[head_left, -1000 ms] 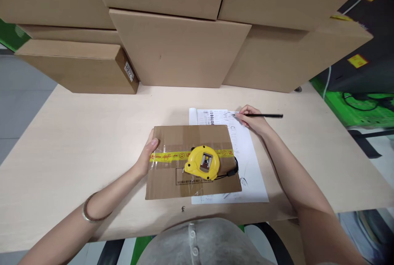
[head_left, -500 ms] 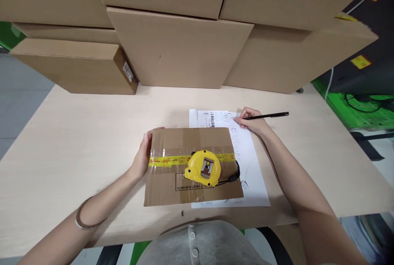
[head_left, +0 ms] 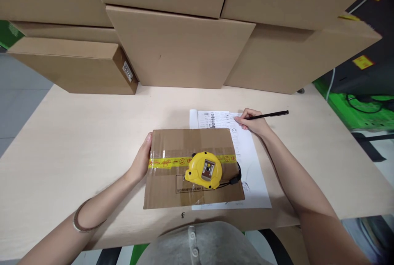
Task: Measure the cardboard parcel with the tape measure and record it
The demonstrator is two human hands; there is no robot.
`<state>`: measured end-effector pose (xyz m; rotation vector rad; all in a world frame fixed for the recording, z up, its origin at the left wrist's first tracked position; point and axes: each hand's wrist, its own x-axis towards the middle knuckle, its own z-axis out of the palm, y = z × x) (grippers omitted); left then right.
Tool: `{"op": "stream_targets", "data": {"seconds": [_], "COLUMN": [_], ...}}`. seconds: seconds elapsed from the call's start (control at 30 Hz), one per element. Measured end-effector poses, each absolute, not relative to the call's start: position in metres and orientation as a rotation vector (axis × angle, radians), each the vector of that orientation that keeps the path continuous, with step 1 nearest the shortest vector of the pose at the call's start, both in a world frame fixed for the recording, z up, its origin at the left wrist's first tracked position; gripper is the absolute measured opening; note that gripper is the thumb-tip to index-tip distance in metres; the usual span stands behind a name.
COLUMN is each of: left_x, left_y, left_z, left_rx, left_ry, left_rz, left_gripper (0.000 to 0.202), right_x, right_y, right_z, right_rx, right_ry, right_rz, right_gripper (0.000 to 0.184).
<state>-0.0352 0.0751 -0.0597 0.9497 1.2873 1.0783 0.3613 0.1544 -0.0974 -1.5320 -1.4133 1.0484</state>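
On a pale counter [head_left: 76,142] walled in by stacked cartons [head_left: 178,47], a printed sheet [head_left: 250,162] is shown under the tip of a black pen [head_left: 271,114]. The pen is pinched in the closed grip of the right hand [head_left: 254,123], and its tip is set on the upper part of the sheet, just past the far right corner of a flat cardboard parcel [head_left: 170,185].

The parcel lies over the left part of the sheet. It is steadied at its left edge by the left hand [head_left: 141,161], whose grip is curled around that edge with the thumb on top. A metal bangle [head_left: 76,222] is worn on that forearm. A yellow tape measure [head_left: 205,170] rests on the parcel's top, set across a band of yellow tape [head_left: 168,161] printed with small faces. Its black cord [head_left: 235,179] trails to the right, and it is touched by neither hand.

From how things lie, the sealing of the parcel can be judged done, as the top is closed under clear and yellow tape. The tape measure is seen with its blade drawn in, so no measuring is under way. The writing appears to be at an early stage. Printed lines and a few pen marks are seen near the top of the sheet and faint scrawls lower down, while much of the uncovered paper is blank. What has been written cannot be read.
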Motion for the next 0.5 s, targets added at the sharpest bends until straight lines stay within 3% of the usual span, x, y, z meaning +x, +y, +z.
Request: {"op": "stream_targets", "data": {"seconds": [0.5], "left_x": [-0.0373], "left_y": [0.0745], "left_z": [-0.0590], "left_rx": [0.974], "left_ry": [1.297], "left_rz": [1.050], "left_gripper": [0.039], "right_x": [0.3681], "right_y": [0.1568], "right_z": [-0.1065], "right_rx": [-1.539], "right_ry": [-1.439], "right_rz": [1.037], "right_gripper": [0.049]}}
